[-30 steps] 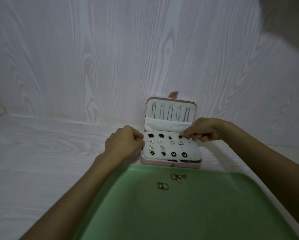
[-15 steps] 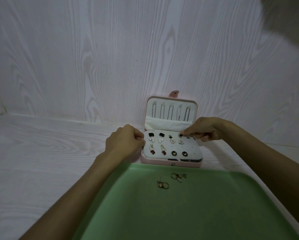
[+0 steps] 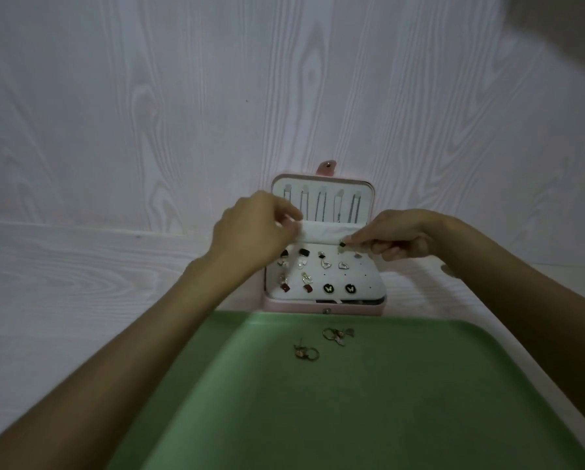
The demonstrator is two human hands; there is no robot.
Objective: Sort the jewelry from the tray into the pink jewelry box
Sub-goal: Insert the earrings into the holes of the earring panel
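Observation:
The pink jewelry box [image 3: 318,308] stands open against the wall, its lid upright with several chains hanging in it. Its white earring panel [image 3: 369,283] carries several studs and drops. My right hand [image 3: 399,239] pinches a small black earring [image 3: 343,244] just above the panel's back right part. My left hand [image 3: 253,228] hovers with curled fingers at the left end of the lid's white pocket [image 3: 325,234]. Its fingertips are blurred, so I cannot tell whether they hold anything. On the green tray [image 3: 419,401] lie two gold pieces, one [image 3: 306,353] left of the other [image 3: 338,335].
The tray's far edge sits right against the box front. Pale wood-grain tabletop runs to the left, and a matching wall rises directly behind the box. A dark shadow falls across the upper right corner.
My left hand rose from the panel's left edge to the lid pocket. My right hand lifted slightly off the panel with the black earring.

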